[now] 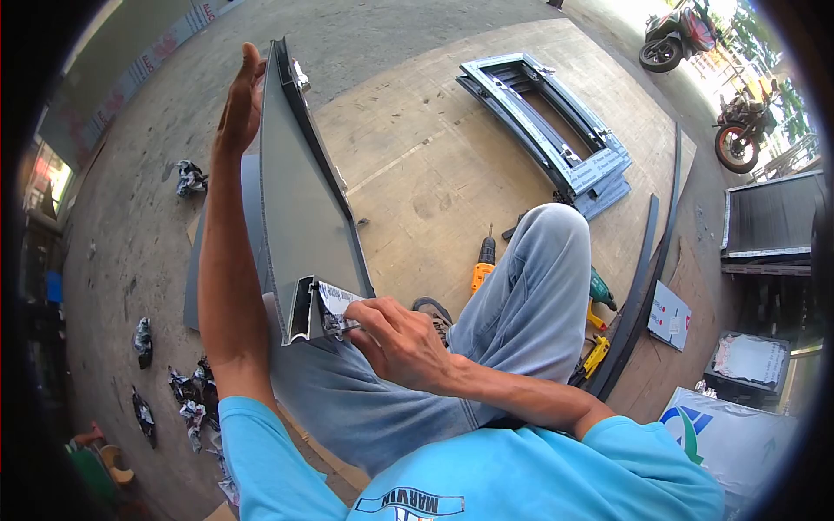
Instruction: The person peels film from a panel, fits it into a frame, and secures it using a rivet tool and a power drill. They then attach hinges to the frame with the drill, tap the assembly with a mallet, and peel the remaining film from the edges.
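Note:
A grey panel (304, 200) with dark metal profiles along its edges stands tilted on edge against my lap. My left hand (241, 104) rests against the panel's far left side, fingers stretched upward, partly hidden at its edge. At the near end, a short metal profile (301, 311) shows its hollow cut end. Printed protective film (339, 298), white on one side, covers part of this profile and is lifted and crumpled at the corner. My right hand (400, 340) pinches that loose film between thumb and fingers.
Stacked window frames (556, 130) lie on the plywood sheet (417, 174). A yellow drill (483, 265) and a green power tool (601, 291) sit near my knee. Long dark profiles (643, 278) run along the right. Crumpled film scraps (193, 395) litter the floor; motorcycles (738, 139) stand far right.

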